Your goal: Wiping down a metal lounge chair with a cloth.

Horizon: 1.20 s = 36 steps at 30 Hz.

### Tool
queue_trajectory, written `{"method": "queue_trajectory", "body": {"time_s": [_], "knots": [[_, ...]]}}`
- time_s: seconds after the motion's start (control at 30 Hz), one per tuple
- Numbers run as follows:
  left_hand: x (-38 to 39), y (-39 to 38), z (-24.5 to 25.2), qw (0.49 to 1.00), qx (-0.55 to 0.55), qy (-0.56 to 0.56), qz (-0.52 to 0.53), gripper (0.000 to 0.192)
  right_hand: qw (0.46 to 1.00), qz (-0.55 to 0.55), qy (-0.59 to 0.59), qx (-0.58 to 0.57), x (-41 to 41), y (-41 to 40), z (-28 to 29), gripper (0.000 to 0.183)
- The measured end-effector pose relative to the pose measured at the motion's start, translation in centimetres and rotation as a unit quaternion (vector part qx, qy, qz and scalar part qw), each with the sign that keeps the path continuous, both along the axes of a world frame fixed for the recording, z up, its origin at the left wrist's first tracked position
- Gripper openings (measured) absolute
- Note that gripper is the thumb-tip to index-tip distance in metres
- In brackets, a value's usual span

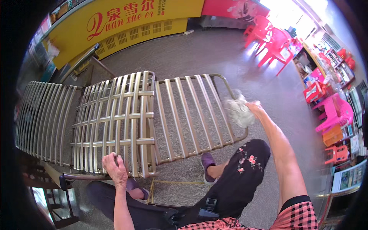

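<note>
A metal slatted folding lounge chair (133,123) stretches across the view before me, its slats running between tubular side rails. My left hand (115,168) is curled over the slats at the near edge of its middle section. In my right hand (255,108) is a bunched white cloth (241,112), blurred at its edges. The cloth lies against or just over the curved end tube of the leg rest (195,112); contact cannot be made out. The armrest on the far side (80,63) slants upward at left.
A yellow counter (138,26) bearing large writing stands beyond the chair. Red plastic chairs (276,46) are at the upper right. A pink plastic chair (335,110), an orange stool (336,153) and stocked shelves line the right side. My purple shoe (207,166) rests beside the leg rest.
</note>
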<state>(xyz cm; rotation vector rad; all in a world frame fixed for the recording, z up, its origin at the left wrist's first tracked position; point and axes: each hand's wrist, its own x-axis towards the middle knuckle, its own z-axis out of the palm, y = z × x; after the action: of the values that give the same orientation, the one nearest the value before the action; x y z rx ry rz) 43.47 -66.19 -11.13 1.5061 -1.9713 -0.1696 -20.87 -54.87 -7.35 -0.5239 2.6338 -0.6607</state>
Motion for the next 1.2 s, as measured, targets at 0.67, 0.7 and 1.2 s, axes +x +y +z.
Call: {"method": "queue_trajectory", "body": {"time_s": [0.67,0.7,1.2], "knots": [[-0.1,0.1,-0.2,0.999,-0.016,0.023,0.016,0.03,0.943,0.215,-0.232,0.099,13.1,-4.1,-0.4,0.039],[-0.3,0.1,-0.1,0.999,-0.024,0.02,0.015,0.032,0.943,0.218,-0.23,0.101,13.5,-4.5,-0.2,0.039],[-0.5,0.1,0.5,0.999,-0.029,0.032,0.022,0.038,0.85,0.173,-0.481,-0.125,32.1,-6.8,-3.7,0.022]]}}
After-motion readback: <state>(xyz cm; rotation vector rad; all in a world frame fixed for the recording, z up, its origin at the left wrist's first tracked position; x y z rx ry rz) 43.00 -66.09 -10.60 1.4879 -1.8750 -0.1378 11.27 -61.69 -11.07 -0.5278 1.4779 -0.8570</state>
